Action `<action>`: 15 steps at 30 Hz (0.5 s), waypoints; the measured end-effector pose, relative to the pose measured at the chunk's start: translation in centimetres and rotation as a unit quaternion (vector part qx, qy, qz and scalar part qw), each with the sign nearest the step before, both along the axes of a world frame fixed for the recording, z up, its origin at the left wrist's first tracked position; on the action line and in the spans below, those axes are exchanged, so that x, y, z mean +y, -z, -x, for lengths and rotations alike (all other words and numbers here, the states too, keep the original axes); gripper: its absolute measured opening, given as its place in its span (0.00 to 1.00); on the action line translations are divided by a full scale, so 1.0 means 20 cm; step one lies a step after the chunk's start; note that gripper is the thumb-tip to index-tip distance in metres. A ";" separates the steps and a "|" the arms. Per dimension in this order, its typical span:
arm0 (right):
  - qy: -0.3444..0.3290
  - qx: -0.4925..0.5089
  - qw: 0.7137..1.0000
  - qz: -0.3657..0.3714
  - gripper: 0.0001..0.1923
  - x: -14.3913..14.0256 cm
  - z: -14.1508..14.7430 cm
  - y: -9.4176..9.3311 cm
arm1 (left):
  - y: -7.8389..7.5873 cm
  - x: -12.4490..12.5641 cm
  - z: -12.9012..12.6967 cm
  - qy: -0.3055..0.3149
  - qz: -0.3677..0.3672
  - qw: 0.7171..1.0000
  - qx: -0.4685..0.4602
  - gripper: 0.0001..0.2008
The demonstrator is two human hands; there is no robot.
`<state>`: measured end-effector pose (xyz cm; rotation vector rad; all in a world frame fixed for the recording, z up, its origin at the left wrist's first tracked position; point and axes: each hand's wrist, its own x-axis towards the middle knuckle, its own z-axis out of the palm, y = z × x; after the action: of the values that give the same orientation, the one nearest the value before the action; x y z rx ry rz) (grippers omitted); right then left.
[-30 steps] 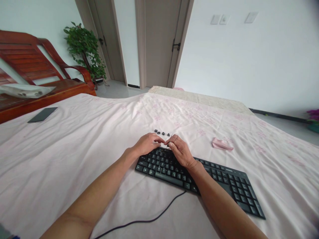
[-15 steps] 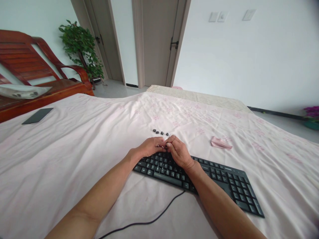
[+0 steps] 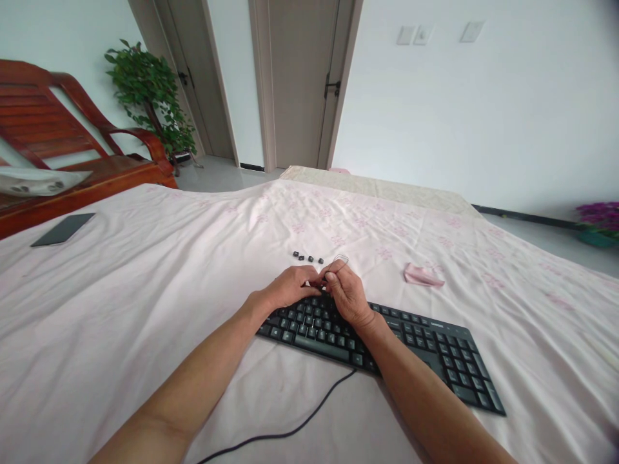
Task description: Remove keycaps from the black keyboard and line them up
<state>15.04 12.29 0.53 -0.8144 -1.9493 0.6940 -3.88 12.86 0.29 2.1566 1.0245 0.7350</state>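
Near the left edge of the bed (image 3: 145,270), on its pink sheet, lies a dark phone (image 3: 62,229), well apart from my hands. Beyond that edge stands a red wooden bench (image 3: 72,142) with a potted plant (image 3: 147,90) behind it.

My left hand (image 3: 289,287) rests palm down on the far left corner of the black keyboard (image 3: 435,351), fingers curled and meeting my right hand at the fingertips; I cannot tell whether it pinches anything. Just past my hands, toward the far edge of the bed, four small black keycaps (image 3: 308,258) lie in a short row on the sheet, close to one another and clear of the keyboard.

My right hand (image 3: 347,295) sits over the keyboard's far rim, just beside the left one, pinching a thin wire keycap puller (image 3: 338,261) whose loop sticks up above my fingers. The keyboard lies aslant in the middle of the bed, its right end nearer the near edge, and its black cable (image 3: 290,428) runs off toward the near edge.

Further right, near the keyboard's far side but apart from it, a folded pink cloth (image 3: 422,276) lies on the sheet.
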 end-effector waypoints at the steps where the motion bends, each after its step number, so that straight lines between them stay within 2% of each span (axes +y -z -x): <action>1: -0.002 0.004 1.000 -0.002 0.17 0.00 0.00 0.00 | 0.00 0.00 0.00 -0.004 -0.001 1.000 -0.003 0.05; 5: -0.024 0.020 0.999 -0.020 0.17 -0.02 0.00 -0.02 | 0.02 -0.01 0.00 -0.036 -0.029 0.999 0.006 0.03; 9: -0.002 0.033 0.999 0.036 0.19 -0.02 -0.01 -0.02 | 0.00 -0.02 -0.02 -0.043 -0.045 0.998 0.029 0.03; 12: 0.038 0.050 0.994 0.085 0.19 -0.01 -0.02 -0.01 | -0.03 -0.03 -0.04 -0.039 -0.027 0.999 0.009 0.05; 15: 0.061 0.057 0.993 0.085 0.19 -0.01 -0.01 -0.01 | -0.03 -0.04 -0.04 -0.046 0.013 0.998 -0.031 0.11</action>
<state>15.29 12.12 0.72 -0.9673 -1.7394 0.8228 -3.12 12.07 0.90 2.0624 1.1018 0.8206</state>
